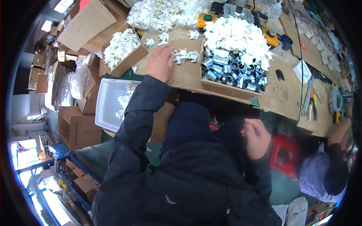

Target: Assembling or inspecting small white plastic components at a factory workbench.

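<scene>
My left hand (160, 62) rests palm down on a cardboard sheet (186, 75) on the bench, its fingertips touching a white plastic flower-shaped part (180, 54); a second such part (194, 55) lies just to the right. Whether the fingers grip the part is unclear. My right hand (257, 137) is held low near my lap, fingers curled, with nothing visible in it. A cardboard tray (230, 88) right of my left hand holds several metal rings (233, 71) and a heap of white parts (235, 37).
A cardboard box of white parts (120, 47) stands left of my hand. A white plastic bin (109, 101) sits below the bench edge. Yellow button boxes (206, 19) and pliers (312, 107) lie farther off. Another person's covered head (320, 175) is at lower right.
</scene>
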`<state>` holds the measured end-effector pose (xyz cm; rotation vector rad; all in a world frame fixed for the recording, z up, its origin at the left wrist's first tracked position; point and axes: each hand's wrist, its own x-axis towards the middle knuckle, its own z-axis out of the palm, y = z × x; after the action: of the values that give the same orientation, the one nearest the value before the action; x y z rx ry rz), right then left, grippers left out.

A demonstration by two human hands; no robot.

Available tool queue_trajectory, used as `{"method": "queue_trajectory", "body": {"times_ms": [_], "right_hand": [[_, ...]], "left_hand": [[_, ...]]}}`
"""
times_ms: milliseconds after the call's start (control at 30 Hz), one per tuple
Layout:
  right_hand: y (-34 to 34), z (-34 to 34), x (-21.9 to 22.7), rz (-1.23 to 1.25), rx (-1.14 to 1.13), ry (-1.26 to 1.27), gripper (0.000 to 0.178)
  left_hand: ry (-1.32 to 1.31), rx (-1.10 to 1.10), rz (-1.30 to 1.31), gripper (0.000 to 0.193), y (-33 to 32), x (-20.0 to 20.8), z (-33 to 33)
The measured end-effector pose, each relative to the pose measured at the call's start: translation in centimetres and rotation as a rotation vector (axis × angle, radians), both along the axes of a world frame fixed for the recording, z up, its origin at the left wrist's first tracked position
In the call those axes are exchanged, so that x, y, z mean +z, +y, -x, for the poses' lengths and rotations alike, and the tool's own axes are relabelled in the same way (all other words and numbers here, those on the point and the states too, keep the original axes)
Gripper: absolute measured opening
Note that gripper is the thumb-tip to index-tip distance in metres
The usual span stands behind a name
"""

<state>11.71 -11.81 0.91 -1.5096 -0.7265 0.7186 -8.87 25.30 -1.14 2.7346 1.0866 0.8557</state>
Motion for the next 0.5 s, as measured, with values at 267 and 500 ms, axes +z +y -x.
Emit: {"method": "queue_trajectory", "body": {"times_ms": [267, 500], "right_hand": [[0.4, -0.6, 0.3, -0.027, -0.011, -0.022, 0.017], [0.4, -2.8, 0.8, -0.030, -0.130, -0.077, 0.017]], "left_hand": [[-0.138, 0.061, -0.049, 0.028, -0.7, 0.0, 1.1], [-0.356, 0.211, 0.180, 0.037, -2.8, -0.7, 2.2]]}}
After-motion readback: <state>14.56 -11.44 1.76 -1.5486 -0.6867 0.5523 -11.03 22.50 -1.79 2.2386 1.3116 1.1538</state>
